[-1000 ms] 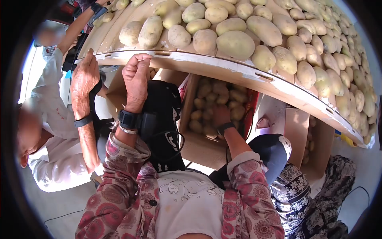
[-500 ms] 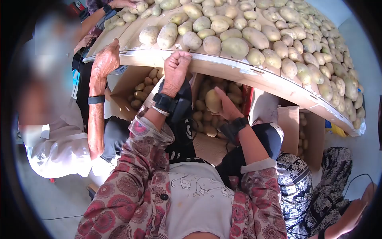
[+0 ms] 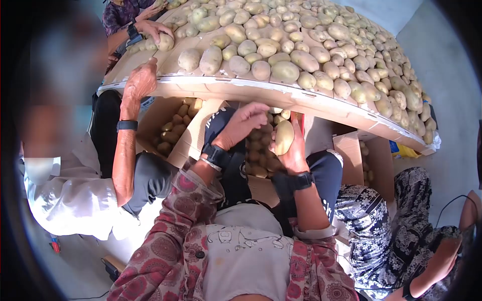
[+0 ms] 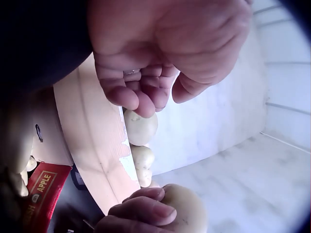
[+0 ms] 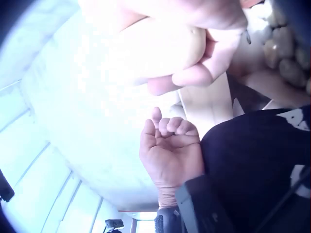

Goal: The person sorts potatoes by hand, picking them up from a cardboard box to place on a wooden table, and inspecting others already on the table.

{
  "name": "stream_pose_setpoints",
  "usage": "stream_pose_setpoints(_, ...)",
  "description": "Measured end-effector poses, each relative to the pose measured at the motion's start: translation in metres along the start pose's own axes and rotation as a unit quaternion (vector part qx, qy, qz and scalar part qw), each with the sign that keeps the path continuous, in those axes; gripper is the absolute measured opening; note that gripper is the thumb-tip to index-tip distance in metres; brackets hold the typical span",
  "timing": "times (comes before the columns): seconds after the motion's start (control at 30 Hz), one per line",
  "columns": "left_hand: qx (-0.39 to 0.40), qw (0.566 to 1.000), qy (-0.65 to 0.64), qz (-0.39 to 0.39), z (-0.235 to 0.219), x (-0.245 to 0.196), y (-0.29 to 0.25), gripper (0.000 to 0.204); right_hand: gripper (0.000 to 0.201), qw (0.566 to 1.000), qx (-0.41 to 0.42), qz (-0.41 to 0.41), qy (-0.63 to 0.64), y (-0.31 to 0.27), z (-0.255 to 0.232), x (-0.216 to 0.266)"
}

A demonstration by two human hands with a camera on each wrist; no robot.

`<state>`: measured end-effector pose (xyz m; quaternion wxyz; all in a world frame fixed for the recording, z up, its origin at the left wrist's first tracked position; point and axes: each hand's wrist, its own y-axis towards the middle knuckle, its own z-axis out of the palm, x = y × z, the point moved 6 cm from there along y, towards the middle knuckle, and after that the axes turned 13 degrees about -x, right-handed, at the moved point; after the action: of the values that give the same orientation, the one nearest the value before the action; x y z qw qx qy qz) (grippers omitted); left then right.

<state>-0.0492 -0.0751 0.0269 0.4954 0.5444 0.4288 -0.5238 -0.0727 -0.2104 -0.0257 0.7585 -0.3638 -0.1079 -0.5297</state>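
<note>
My right hand (image 3: 296, 150) grips a large pale-yellow potato (image 3: 284, 137) just below the table edge, above a cardboard box of potatoes (image 3: 257, 154). In the right wrist view its fingers wrap around this potato (image 5: 192, 46), much of which is washed out by glare. To the left, my left hand (image 3: 242, 126) hovers apart from the potato, its fingers loosely bent and nothing in them. The left wrist view shows that palm (image 4: 194, 34) with relaxed fingers, and the right hand's potato (image 4: 189, 211) below it.
Many potatoes (image 3: 286, 71) cover the cardboard-topped table (image 3: 175, 80) in front. Another box (image 3: 193, 138) of potatoes stands at left, and one (image 3: 349, 155) at right. A neighbouring person's hand (image 3: 140, 80) touches the table edge; a farther hand (image 3: 156, 31) handles a potato.
My right hand has come up out of the box with a potato and lifted it towards the table edge. My left hand has left the table edge and moved right, closer to it.
</note>
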Motion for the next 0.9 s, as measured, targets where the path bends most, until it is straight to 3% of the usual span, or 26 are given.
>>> stream_pose_setpoints(0.1, 0.145, 0.978, -0.101, -0.111, 0.017, 0.004, -0.037, 0.048, 0.050, 0.997, 0.021, 0.047, -0.055, -0.014, 0.011, -0.008)
stream_pose_setpoints(0.13, 0.144, 0.978, -0.103, -0.112, 0.014, 0.006, -0.041, 0.048, 0.051, 0.994, 0.023, 0.076, -0.076, -0.016, 0.015, -0.017)
stream_pose_setpoints(0.2, 0.132, 0.987, -0.070, -0.056, 0.004, -0.001, -0.042, 0.049, 0.052, 0.984, 0.043, 0.047, -0.167, -0.022, 0.025, -0.021)
stream_pose_setpoints(0.23, 0.133, 0.983, -0.080, -0.096, 0.000, 0.000, -0.043, 0.048, 0.053, 0.984, 0.054, 0.051, -0.161, -0.021, 0.027, -0.024)
stream_pose_setpoints(0.33, 0.166, 0.979, -0.071, -0.089, -0.008, -0.006, -0.045, 0.043, 0.056, 0.987, 0.072, 0.072, -0.124, -0.030, 0.035, -0.026)
stream_pose_setpoints(0.4, 0.138, 0.985, -0.071, -0.081, -0.016, -0.006, -0.046, 0.038, 0.058, 0.989, 0.084, 0.085, -0.087, -0.032, 0.040, -0.026)
stream_pose_setpoints(0.47, 0.047, 0.988, -0.093, -0.115, -0.029, 0.013, -0.041, 0.033, 0.061, 0.975, 0.112, 0.063, -0.180, -0.033, 0.038, -0.028)
stream_pose_setpoints(0.53, 0.046, 0.980, -0.140, -0.131, -0.031, 0.016, -0.039, 0.033, 0.060, 0.967, 0.109, 0.047, -0.227, -0.032, 0.037, -0.022)
stream_pose_setpoints(0.6, 0.048, 0.972, -0.180, -0.145, -0.034, 0.012, -0.039, 0.033, 0.057, 0.951, 0.015, -0.039, -0.306, -0.024, 0.028, -0.009)
stream_pose_setpoints(0.63, 0.033, 0.968, -0.193, -0.156, -0.034, 0.006, -0.040, 0.034, 0.049, 0.956, -0.018, -0.032, -0.292, -0.024, 0.024, -0.007)
stream_pose_setpoints(0.73, 0.019, 0.968, -0.188, -0.163, -0.030, 0.011, -0.039, 0.035, 0.041, 0.969, -0.022, -0.101, -0.224, -0.027, 0.034, -0.004)
stream_pose_setpoints(0.77, 0.020, 0.975, -0.157, -0.157, -0.032, 0.012, -0.038, 0.036, 0.037, 0.977, 0.005, -0.077, -0.198, -0.032, 0.040, -0.004)
stream_pose_setpoints(0.9, 0.022, 0.978, -0.106, -0.176, -0.028, 0.017, -0.039, 0.037, 0.032, 0.956, -0.008, -0.116, -0.268, -0.024, 0.039, -0.001)
